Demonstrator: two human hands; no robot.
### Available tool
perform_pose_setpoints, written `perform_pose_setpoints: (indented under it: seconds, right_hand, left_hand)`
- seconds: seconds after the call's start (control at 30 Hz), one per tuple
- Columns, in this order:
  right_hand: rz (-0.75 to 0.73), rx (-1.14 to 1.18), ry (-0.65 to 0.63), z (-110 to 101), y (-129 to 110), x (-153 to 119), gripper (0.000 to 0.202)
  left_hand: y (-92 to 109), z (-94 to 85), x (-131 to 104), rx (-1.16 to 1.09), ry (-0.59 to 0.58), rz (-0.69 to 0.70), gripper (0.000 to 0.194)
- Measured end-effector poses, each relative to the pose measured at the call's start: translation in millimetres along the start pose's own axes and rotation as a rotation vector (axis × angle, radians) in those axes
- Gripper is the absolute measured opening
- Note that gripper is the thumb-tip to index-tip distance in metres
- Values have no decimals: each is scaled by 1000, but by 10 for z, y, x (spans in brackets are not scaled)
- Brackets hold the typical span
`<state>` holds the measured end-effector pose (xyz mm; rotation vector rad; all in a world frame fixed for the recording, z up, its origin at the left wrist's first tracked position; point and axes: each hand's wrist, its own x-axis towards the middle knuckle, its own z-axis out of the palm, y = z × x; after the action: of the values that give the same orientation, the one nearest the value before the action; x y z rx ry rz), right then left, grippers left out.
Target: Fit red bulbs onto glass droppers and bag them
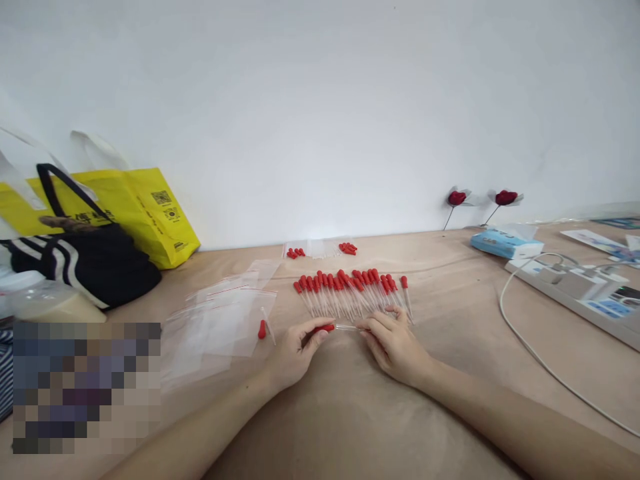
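Nearest the camera, my forearms (480,400) lie over the tan cloth (320,427), reaching up to my fingers. My left hand (295,350) pinches a red bulb (327,327) between thumb and forefinger; my right hand (393,340) grips the far end of a clear tube (345,327), whose other end points at the bulb's mouth; I can't tell whether it is seated. If I push crookedly, I think the tube could skid off the rim, or crack if it is glass. Just beyond my right fingertips lies a row of red-topped droppers (340,287), so a careless knuckle might scatter them. Left of my left fingers, a loose bulb (262,329) could roll if bumped, near overlapping clear bags (220,327).
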<state>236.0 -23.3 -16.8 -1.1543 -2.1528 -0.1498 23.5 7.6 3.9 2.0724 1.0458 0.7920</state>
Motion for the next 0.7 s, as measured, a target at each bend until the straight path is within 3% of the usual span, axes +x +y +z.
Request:
perform_pose_setpoints:
  seconds: [0.4,0.53,0.7]
  right_hand:
    - [-115,2,33,-6,-81,6,19]
    - [-180,-40,28,-9,-62,8,23]
    - [-279,-87,70,-22,-41,7,27]
  left_hand:
    - [60,50,-11,108,86,74,17]
    - [85,55,-41,175,135,167,17]
    - [101,76,-72,283,110,319,14]
